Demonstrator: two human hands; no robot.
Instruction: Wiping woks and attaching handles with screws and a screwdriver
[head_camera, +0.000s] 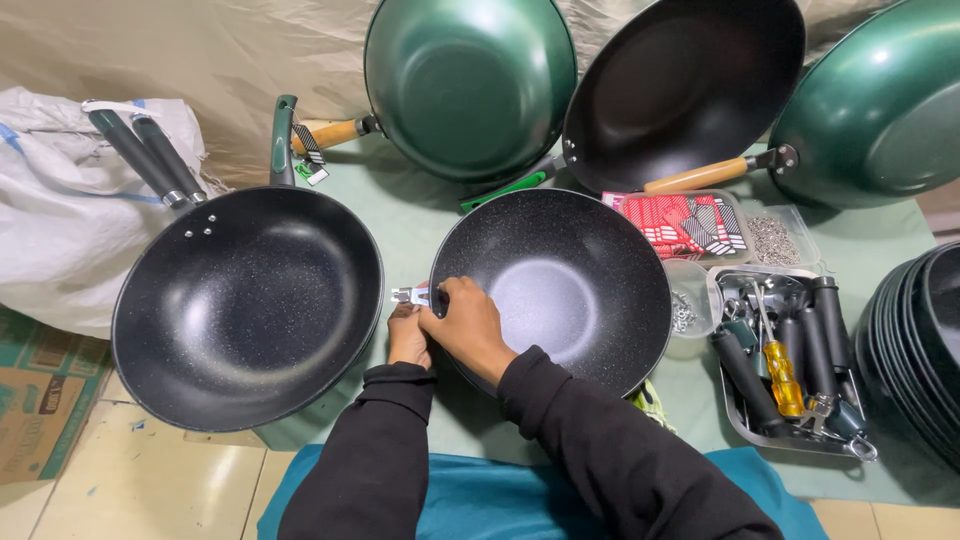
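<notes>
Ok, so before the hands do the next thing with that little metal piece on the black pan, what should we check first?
1. Both hands on the work: left hand and right hand meet at the pan's rim. Ok.
2. Metal bracket sits at the rim of the middle pan. Ok.
3. Bracket fully seated: fingers hide the joint. Cannot tell.
4. Pan lying flat on the green cloth. Ok.
5. Screwdriver close by: it lies in the metal tray to the right. Ok.
6. Room beside it: the pan with handle lies very near the bracket. Not ok.
</notes>
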